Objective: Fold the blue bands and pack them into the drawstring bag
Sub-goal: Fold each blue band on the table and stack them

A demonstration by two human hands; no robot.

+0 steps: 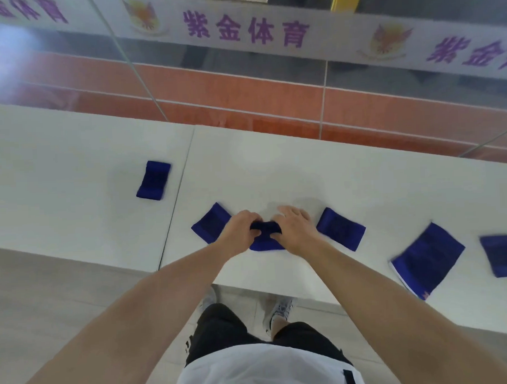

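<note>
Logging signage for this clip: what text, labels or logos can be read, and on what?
"紫金体育": purple characters on the white wall strip.
"紫金": repeated at the strip's right end, then cut off by the frame edge.
Round emblems on the strip: lettering too blurred to read.
Blue bands: no readable label.

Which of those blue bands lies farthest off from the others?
The small folded band at far left, alone beyond the seam between the white tables, well apart from the row near both hands.
</note>
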